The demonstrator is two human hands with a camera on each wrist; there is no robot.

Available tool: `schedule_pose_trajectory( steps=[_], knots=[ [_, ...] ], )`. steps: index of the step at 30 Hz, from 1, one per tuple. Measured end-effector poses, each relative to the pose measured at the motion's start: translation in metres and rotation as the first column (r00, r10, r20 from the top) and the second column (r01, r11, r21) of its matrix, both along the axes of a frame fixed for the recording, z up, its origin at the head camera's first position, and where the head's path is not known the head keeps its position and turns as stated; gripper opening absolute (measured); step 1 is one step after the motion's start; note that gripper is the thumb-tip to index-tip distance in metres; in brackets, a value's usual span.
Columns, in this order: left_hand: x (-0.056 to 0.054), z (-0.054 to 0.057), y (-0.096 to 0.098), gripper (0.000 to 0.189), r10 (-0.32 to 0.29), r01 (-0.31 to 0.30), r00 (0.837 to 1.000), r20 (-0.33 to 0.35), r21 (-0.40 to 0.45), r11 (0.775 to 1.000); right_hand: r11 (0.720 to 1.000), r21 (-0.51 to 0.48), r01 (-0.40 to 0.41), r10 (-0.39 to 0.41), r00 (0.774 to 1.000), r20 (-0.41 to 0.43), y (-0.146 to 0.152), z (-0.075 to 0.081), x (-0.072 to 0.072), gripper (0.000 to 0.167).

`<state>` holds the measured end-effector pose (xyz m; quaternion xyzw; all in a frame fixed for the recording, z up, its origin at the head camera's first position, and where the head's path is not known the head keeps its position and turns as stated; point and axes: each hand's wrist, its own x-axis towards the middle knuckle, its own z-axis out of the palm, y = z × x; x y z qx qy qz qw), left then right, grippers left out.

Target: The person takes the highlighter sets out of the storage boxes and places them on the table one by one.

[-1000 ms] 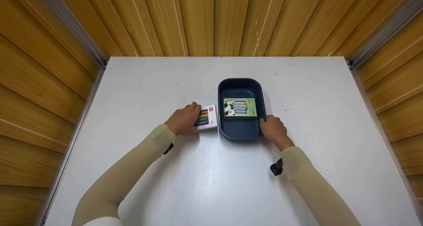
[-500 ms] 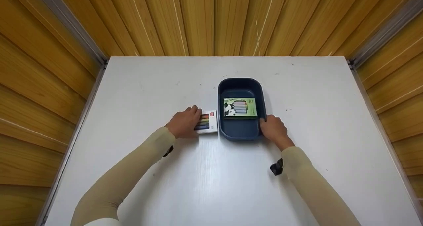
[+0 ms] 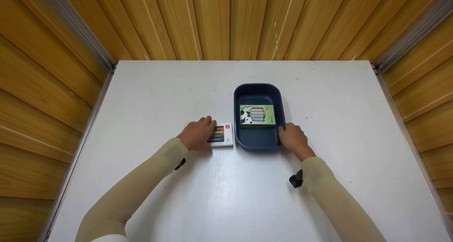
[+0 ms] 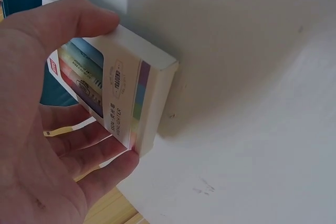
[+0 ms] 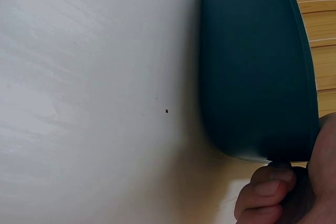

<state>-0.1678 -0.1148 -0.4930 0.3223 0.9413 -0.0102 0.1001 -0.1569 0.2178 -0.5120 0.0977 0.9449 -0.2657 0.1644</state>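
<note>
My left hand [image 3: 196, 134] holds a flat white box of highlighters [image 3: 228, 138] by its edges on the white table. In the left wrist view, the thumb lies along one edge of the highlighter box [image 4: 121, 80] and the fingers along the opposite one. A window in the box shows colored highlighters. Just right of it stands a dark blue rectangular bin [image 3: 256, 138]. Inside the bin lies a green box with a panda and markers printed on it [image 3: 262, 116]. My right hand [image 3: 294, 139] grips the bin's right side, fingers curled by a dark part [image 5: 296, 195] there.
The white table [image 3: 159, 93] extends around the bin and both hands. Wood-plank walls [image 3: 212, 22] close in its back and sides. Grey metal strips [image 3: 79, 26] run up the corners.
My left hand has slid the highlighter box slightly toward me along the bin's left side, turning it straighter. The bin, the green box and my right hand stay in place.
</note>
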Motion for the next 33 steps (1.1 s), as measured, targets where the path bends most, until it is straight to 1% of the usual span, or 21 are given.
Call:
schedule_pose_trajectory(
  steps=[2,4,10,15,19,27,33],
  knots=[
    [0.0007,-0.0005,-0.0008,0.069,-0.013,0.013,1.0,-0.019,0.002,1.0,1.0,0.001,-0.003,0.002,1.0,0.003,-0.0004,0.0005,0.0002,0.045],
    [0.0012,-0.0012,-0.0011,0.07,-0.019,0.019,1.0,-0.022,0.0,1.0,1.0,0.001,-0.004,0.003,1.0,0.006,-0.0006,0.0009,0.0003,0.046],
    [0.0021,-0.0026,-0.0007,0.071,-0.002,0.003,1.0,0.014,-0.014,1.0,1.0,-0.007,0.0,0.0,1.0,0.015,-0.0007,0.0008,0.0004,0.046],
    [0.0039,-0.0019,-0.0005,0.071,0.012,-0.012,1.0,0.028,-0.008,1.0,1.0,-0.01,-0.002,0.003,1.0,0.006,-0.0006,0.0009,0.0004,0.044],
    [0.0057,-0.0024,0.0,0.071,0.012,-0.012,0.999,0.031,-0.019,1.0,1.0,-0.009,-0.001,0.001,1.0,-0.007,-0.0004,0.0005,0.0002,0.041],
    [0.0088,-0.0026,0.0019,0.072,0.022,-0.02,0.998,0.052,-0.035,0.999,1.0,-0.007,0.01,-0.009,1.0,0.014,-0.0004,-0.0001,0.0001,0.041],
    [0.0095,-0.0013,0.0028,0.07,0.0,0.002,0.999,0.036,-0.065,0.998,1.0,0.009,-0.008,0.008,1.0,-0.002,-0.0002,0.0001,-0.0008,0.043]
  ],
)
